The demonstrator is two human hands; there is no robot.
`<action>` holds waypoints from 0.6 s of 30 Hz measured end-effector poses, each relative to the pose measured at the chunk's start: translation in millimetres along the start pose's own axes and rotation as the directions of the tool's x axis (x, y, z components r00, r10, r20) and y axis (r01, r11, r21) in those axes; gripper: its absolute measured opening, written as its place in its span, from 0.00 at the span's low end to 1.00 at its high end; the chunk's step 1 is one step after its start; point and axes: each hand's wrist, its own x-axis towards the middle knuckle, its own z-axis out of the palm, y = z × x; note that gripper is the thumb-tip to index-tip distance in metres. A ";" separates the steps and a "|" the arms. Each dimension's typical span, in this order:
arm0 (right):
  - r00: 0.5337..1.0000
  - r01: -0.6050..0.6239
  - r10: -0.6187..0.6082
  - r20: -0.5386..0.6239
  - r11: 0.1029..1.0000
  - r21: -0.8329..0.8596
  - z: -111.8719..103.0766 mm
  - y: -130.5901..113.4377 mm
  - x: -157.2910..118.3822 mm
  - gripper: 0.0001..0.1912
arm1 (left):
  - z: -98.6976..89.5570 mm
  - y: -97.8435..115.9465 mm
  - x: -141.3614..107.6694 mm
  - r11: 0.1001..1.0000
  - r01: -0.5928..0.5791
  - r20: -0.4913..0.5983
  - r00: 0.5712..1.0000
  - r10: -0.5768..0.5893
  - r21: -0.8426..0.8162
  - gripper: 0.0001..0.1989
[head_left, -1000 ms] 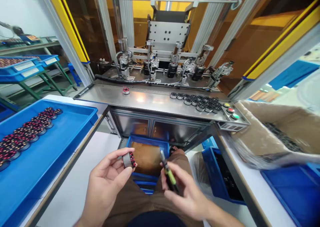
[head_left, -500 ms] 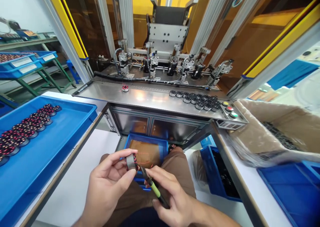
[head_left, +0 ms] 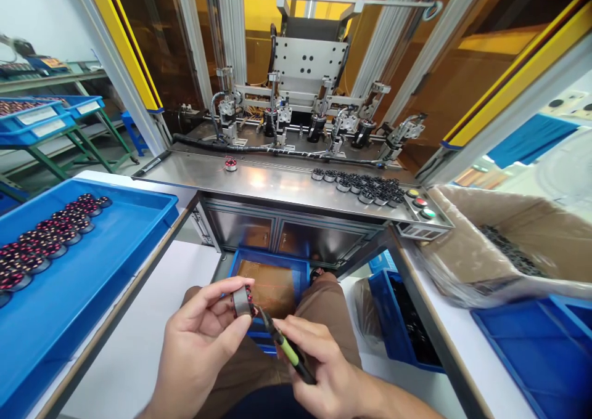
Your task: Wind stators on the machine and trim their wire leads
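Between the thumb and fingers of my left hand (head_left: 198,339) is a wound motor stator (head_left: 241,302), a grey ring with red and copper windings on its right side. My right hand (head_left: 321,357) is closed around a pair of cutting pliers (head_left: 289,349) with black and light green handles. The dark jaws of the pliers point up and left, close by the stator's winding side. Whether the tips touch a wire I cannot tell. Both hands are above my lap, over a blue bin (head_left: 303,271) on the floor.
A blue tray (head_left: 134,222) with rows of wound stators stands at left. On the steel machine ledge (head_left: 272,182) lie one red-wound stator (head_left: 230,165) and many black ones (head_left: 370,186), near push buttons (head_left: 420,203). A plastic-lined carton (head_left: 462,246) and a blue crate (head_left: 522,345) are at right.
The pliers have drawn back slightly down and right from the stator. Thin red wires seen beside the stator before no longer stretch out from it. My left hand stays almost in place.
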 end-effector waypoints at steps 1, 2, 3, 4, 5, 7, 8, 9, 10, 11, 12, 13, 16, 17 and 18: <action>1.000 -0.004 0.004 -0.001 1.000 -0.004 -0.3 -0.9 -0.4 0.42 | -1.1 -0.3 -0.6 1.000 -0.005 0.005 1.000 0.005 -0.003 0.15; 1.000 -0.008 0.008 0.002 1.000 -0.006 -0.7 -1.4 -0.9 0.42 | -2.0 -0.5 -1.1 1.000 -0.014 0.012 1.000 0.014 -0.009 0.14; 1.000 -0.009 0.009 0.010 1.000 0.000 -1.1 -1.4 -1.3 0.42 | -2.7 -0.5 -1.5 1.000 -0.024 0.019 1.000 0.024 -0.016 0.14; 1.000 -0.008 0.008 0.019 1.000 0.015 -1.5 -1.0 -1.8 0.43 | -3.0 -0.4 -1.8 0.999 -0.039 0.028 0.999 0.039 -0.022 0.13; 1.000 -0.008 0.007 0.029 0.999 0.035 -1.8 -0.2 -2.3 0.44 | -2.9 0.0 -1.9 0.998 -0.055 0.033 0.998 0.056 -0.025 0.12; 0.999 -0.011 0.007 0.051 0.997 0.077 -2.0 1.8 -3.1 0.47 | -1.9 1.2 -1.9 0.996 -0.087 0.030 0.996 0.088 -0.016 0.09; 0.998 -0.011 0.006 0.059 0.996 0.093 -2.0 2.8 -3.3 0.48 | -1.2 1.8 -2.0 0.995 -0.098 0.021 0.995 0.099 -0.007 0.08; 0.998 -0.011 0.004 0.064 0.995 0.103 -1.9 3.6 -3.5 0.48 | -0.5 2.4 -2.2 0.995 -0.105 0.010 0.994 0.105 0.002 0.07; 0.998 -0.007 0.000 0.063 0.994 0.108 -1.8 4.1 -3.5 0.48 | 0.0 3.0 -2.5 0.994 -0.110 0.000 0.994 0.110 0.010 0.07; 0.998 -0.003 -0.004 0.062 0.994 0.113 -1.6 4.4 -3.3 0.48 | 0.4 3.4 -2.8 0.993 -0.119 -0.007 0.993 0.120 0.016 0.06; 0.998 0.001 -0.008 0.061 0.993 0.116 -1.4 4.6 -2.9 0.48 | 0.5 3.7 -3.3 0.990 -0.136 -0.007 0.991 0.136 0.024 0.06; 0.998 0.005 -0.012 0.059 0.993 0.118 -1.3 4.7 -2.3 0.48 | 0.4 3.9 -3.7 0.988 -0.152 -0.004 0.988 0.153 0.035 0.07; 0.998 0.028 -0.034 0.051 0.992 0.124 -0.9 4.8 0.2 0.48 | -0.3 3.9 -4.9 0.977 -0.196 0.017 0.981 0.195 0.087 0.08; 0.998 0.036 -0.043 0.049 0.991 0.125 -0.8 4.8 1.2 0.48 | -0.5 3.8 -5.1 0.973 -0.205 0.023 0.979 0.204 0.103 0.09; 0.998 0.042 -0.049 0.048 0.991 0.124 -0.9 4.9 2.2 0.48 | -0.6 3.8 -5.4 0.970 -0.215 0.029 0.977 0.213 0.115 0.09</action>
